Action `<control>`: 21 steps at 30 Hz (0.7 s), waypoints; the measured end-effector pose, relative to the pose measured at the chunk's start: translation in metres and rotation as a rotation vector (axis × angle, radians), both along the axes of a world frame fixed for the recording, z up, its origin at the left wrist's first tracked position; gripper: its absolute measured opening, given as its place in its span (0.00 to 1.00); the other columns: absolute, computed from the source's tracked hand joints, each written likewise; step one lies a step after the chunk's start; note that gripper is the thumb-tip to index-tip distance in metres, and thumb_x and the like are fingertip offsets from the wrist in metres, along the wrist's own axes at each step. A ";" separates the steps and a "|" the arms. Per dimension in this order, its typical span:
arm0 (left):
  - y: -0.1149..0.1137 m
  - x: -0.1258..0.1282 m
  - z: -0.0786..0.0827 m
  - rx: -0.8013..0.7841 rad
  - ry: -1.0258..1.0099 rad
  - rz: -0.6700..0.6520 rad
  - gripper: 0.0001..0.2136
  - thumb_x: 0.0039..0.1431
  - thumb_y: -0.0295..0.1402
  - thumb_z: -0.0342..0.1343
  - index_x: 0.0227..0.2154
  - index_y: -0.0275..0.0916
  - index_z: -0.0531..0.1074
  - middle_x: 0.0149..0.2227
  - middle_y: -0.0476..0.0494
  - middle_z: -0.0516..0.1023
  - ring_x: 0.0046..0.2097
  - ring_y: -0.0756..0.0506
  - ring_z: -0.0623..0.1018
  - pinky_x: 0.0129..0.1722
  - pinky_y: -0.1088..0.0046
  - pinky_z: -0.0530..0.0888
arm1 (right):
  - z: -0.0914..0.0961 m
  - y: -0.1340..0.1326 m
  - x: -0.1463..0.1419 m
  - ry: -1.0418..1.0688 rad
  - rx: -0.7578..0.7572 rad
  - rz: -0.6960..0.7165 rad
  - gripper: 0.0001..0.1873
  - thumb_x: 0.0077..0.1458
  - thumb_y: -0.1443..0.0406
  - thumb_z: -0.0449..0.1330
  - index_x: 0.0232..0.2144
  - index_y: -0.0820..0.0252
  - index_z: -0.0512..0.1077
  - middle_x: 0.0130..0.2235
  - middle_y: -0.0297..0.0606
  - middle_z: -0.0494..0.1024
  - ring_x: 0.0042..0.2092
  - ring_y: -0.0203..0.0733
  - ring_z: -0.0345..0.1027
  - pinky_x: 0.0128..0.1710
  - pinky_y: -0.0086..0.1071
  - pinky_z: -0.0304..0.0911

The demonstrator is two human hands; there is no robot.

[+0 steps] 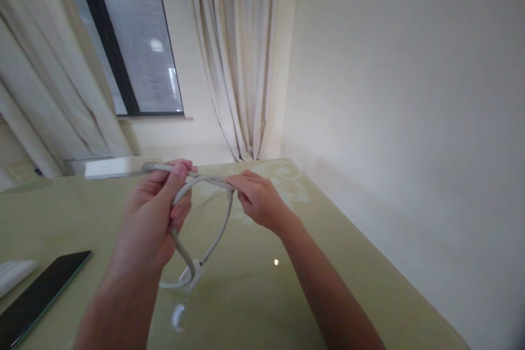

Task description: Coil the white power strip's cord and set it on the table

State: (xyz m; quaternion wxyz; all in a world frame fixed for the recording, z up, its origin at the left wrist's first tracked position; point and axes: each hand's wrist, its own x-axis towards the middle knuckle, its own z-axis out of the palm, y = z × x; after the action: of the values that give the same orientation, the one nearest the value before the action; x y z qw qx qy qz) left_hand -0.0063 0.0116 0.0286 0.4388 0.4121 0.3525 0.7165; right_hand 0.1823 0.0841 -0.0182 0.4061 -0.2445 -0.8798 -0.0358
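Observation:
A pale grey cable [221,229] forms a loop between my two hands above the table. My left hand [159,213] is closed around it, thumb on top, and one cable end runs left toward a white power strip [112,167]. At the right side of the loop, my right hand [258,197] pinches the cable between thumb and fingers. Below the loop hangs or lies a small white plug-like piece [192,274] joined to the cable; whether it touches the table I cannot tell.
The glossy green table [246,306] reaches back to the curtains [238,65]. At the lower left lie a dark flat phone or tablet [43,295] and a white object [16,274], cut off by the frame. A bare wall [402,120] runs along the table's right edge.

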 end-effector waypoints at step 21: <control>0.067 -0.062 -0.053 -0.053 -0.506 0.038 0.13 0.71 0.28 0.52 0.28 0.40 0.62 0.17 0.59 0.60 0.17 0.56 0.65 0.23 0.82 0.71 | -0.033 -0.004 0.095 0.710 -0.355 -0.016 0.41 0.68 0.38 0.43 0.12 0.54 0.61 0.27 0.47 0.80 0.39 0.52 0.81 0.45 0.47 0.72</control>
State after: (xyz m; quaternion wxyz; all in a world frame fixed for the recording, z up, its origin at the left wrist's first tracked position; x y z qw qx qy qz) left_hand -0.0679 0.0784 -0.0240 0.5103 0.2013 0.2579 0.7953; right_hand 0.2772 0.0805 -0.0507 0.6360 -0.3149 -0.6754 0.2006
